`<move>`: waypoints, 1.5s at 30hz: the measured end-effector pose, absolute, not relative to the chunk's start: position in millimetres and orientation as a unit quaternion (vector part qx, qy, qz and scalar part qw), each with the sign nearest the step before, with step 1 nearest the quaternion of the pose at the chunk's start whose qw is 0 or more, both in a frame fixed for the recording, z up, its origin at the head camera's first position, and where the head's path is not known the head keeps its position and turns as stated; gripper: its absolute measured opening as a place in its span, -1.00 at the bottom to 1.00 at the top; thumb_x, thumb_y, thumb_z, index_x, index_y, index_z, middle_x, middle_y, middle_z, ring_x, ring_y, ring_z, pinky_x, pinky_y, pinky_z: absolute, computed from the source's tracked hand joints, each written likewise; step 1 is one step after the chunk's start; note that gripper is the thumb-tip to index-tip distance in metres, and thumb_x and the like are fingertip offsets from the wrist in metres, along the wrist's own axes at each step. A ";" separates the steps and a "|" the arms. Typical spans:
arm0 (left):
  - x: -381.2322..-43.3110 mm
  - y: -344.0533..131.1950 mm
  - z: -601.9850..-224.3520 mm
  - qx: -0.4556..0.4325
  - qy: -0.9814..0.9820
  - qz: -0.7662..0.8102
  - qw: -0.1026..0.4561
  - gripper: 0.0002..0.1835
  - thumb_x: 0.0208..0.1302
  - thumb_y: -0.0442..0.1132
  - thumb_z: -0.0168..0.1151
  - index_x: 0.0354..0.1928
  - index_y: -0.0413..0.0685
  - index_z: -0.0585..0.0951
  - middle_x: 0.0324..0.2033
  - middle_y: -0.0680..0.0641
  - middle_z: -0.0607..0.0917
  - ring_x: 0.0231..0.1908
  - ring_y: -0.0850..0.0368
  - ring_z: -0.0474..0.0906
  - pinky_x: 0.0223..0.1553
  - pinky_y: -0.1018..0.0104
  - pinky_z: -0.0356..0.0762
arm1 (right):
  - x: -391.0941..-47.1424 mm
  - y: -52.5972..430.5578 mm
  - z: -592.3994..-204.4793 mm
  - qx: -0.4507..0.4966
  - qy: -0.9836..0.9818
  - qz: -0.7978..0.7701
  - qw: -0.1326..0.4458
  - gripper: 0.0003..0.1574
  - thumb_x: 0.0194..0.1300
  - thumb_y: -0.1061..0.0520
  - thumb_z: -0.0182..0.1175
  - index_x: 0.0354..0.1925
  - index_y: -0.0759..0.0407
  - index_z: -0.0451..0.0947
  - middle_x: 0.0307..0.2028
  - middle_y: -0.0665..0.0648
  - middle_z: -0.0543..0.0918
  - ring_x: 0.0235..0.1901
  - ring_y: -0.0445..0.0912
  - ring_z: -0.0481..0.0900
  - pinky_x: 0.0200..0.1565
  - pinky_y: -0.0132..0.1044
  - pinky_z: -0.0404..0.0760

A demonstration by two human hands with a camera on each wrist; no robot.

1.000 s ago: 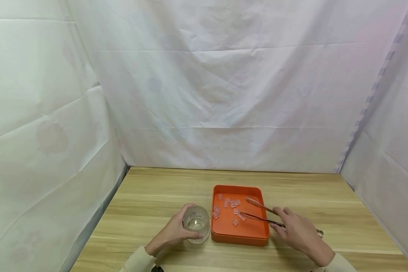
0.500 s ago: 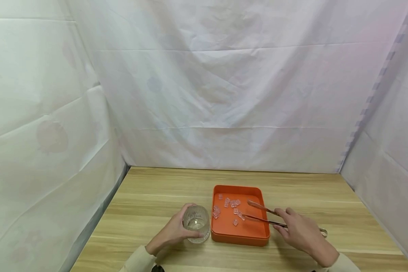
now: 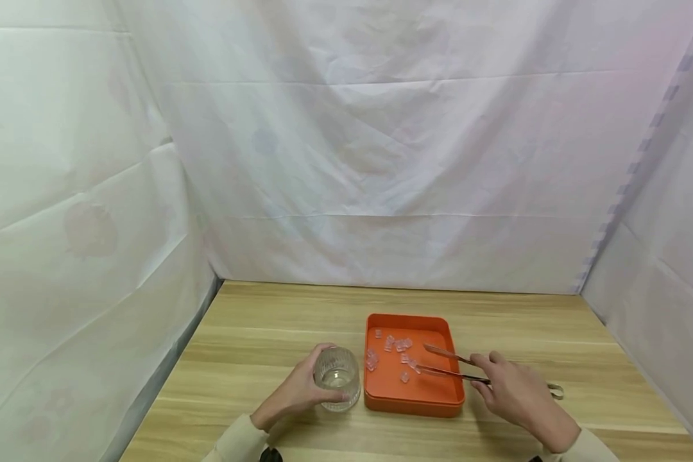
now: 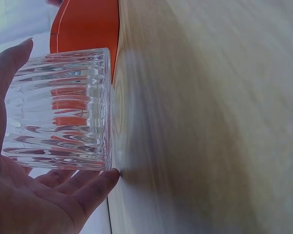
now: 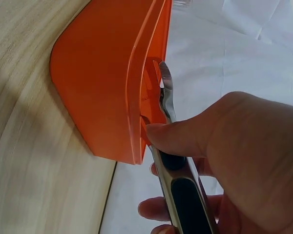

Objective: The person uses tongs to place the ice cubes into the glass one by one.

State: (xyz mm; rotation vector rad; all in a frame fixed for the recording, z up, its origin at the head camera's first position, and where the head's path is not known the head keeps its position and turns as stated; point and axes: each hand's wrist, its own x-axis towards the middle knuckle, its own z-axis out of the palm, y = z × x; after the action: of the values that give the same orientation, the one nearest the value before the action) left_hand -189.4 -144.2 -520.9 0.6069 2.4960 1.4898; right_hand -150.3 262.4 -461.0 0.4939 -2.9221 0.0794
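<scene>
Your left hand (image 3: 300, 390) comes in from the left side, the thumb at the near side of the ribbed glass (image 3: 337, 380) and the other fingers spread round its far side, so you hold it. Your right hand (image 3: 514, 393) reaches from the right, palm down, with thumb and fingers closed about the tongs (image 3: 452, 374). The left wrist view shows the ribs of the glass and a fingertip close to the table (image 4: 185, 136), which the head view hides. The right wrist view shows dark inlays (image 5: 189, 204) on the tongs' handle, but only the head view shows the clear cubes (image 3: 403, 345) in the orange box (image 3: 412, 407). The tongs lie over the box's right wall, their long axis nearly crosswise, parted tips pointing left and slightly away from you, inside the box; whether the nearer tip touches a cube, I cannot tell. The glass stands upright just left of the box.
</scene>
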 end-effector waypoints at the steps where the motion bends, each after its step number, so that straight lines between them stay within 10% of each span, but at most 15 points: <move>1: -189.5 -143.5 -521.3 0.205 0.837 0.499 0.086 0.00 -0.08 0.05 0.60 0.39 0.06 0.25 0.14 -0.14 0.55 0.12 -0.15 0.50 0.09 -0.20 0.50 | -149.9 263.0 -460.7 0.166 -0.982 0.025 0.087 -0.56 0.16 -0.08 0.41 0.00 -0.05 0.59 -0.40 -0.02 0.49 -0.66 -0.22 0.27 -0.68 -0.33 0.28; 45: -194.8 -130.0 -521.0 0.194 0.848 0.481 0.110 0.06 -0.11 0.15 0.60 0.43 0.23 0.21 0.16 -0.13 0.54 0.14 -0.11 0.48 0.11 -0.19 0.46 | -152.2 253.2 -462.6 0.207 -0.977 0.038 0.025 -0.55 0.18 -0.19 0.38 0.00 -0.10 0.59 -0.25 0.00 0.70 -0.44 -0.14 0.61 -0.51 -0.23 0.51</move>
State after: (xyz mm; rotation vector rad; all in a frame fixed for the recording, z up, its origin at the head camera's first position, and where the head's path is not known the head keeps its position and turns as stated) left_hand -194.8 -130.0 -521.0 0.5708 2.4922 1.4127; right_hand -152.2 253.2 -462.6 0.6404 -3.0230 0.1170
